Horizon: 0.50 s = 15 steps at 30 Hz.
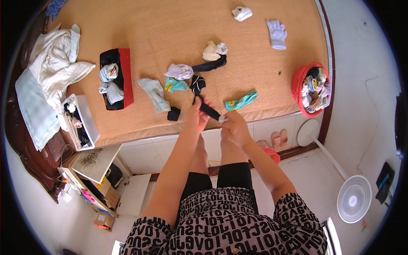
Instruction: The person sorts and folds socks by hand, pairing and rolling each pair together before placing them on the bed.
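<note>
Across the bed [170,25], a teal sock [243,101] and others lie out; bunched socks [114,92] already sit in the red-sided box [126,76]! Left hand [198,114], right hand [237,127]: each grip pinches one black sock [208,109].

Bed w/ tan woven mat [259,55]. Far L corner: blue item [53,9]. L side: crumpled wht cloth [59,51], pale-blue cloth [39,104] nearer. Left of ctr: red-and-blk box [126,78] w/ socks in. Mid: pale sock [154,94], small blk piece [173,113] by its near end, lavender bundle [178,71], teal sock [175,85], long blk sock [212,64], cream bundle [211,52]. R of these: 2nd teal sock [243,101]. Far R: wht bundle [242,14], pale glove [277,35]. Near R edge: red basket [297,91], full.
</note>
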Each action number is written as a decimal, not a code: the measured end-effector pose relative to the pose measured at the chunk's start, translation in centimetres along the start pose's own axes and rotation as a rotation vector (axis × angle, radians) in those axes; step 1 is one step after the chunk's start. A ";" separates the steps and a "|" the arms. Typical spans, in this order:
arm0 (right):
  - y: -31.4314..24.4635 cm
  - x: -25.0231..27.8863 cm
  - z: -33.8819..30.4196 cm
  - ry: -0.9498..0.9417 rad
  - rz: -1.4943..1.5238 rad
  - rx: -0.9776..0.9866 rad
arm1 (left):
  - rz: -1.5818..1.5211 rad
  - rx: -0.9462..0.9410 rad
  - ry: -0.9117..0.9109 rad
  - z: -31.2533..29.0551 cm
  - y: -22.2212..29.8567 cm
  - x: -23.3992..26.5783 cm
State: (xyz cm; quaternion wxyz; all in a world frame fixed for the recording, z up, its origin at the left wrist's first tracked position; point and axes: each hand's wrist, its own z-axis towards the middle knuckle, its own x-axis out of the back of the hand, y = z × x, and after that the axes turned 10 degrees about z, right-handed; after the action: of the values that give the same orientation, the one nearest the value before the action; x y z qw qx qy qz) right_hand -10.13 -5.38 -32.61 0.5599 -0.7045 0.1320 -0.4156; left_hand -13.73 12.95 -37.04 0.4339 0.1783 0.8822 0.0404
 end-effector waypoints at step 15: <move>8.2 -0.3 15.0 0.122 -0.626 0.037 | 0.752 -0.427 0.369 -6.7 5.7 -2.2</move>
State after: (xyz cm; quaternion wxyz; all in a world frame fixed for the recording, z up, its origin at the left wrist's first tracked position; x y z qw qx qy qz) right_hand 2.94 2.23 -40.57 0.4086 -0.6743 -0.0657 -0.6116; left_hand -16.17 18.04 -29.93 0.2522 0.3822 0.7907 0.4063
